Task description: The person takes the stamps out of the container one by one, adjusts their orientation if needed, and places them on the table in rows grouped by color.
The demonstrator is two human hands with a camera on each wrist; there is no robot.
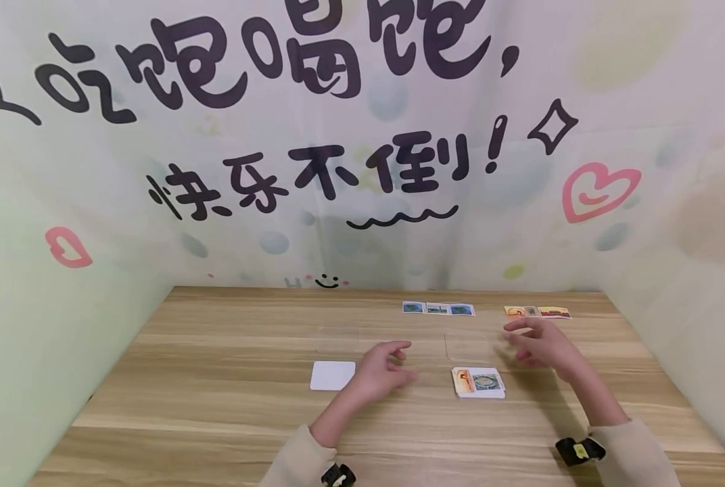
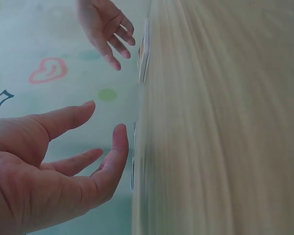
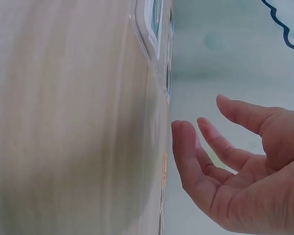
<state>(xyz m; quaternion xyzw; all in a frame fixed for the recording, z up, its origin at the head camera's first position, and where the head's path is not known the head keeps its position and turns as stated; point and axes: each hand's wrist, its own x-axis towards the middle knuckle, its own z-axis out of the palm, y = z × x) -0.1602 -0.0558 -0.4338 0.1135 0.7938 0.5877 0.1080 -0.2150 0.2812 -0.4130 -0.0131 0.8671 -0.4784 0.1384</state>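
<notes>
My left hand (image 1: 377,372) hovers over the table between two card piles, fingers loosely bent with nothing in them. At its left lies a white blank-faced card pile (image 1: 329,375), partly covered by the hand in the head view. A picture card pile (image 1: 484,383), with orange and blue-green images on top, lies to its right. My right hand (image 1: 542,346) is raised beyond that pile, thumb and fingers apart and holding nothing, as the right wrist view shows too. Just behind it are orange and red picture cards (image 1: 554,312) in a short row.
Three blue-green picture cards (image 1: 438,308) lie in a row near the back edge. One clear plastic piece (image 1: 338,339) lies behind the white pile, another clear piece (image 1: 467,347) behind the picture pile. A printed cloth (image 1: 314,250) hangs behind the wooden table (image 1: 216,419).
</notes>
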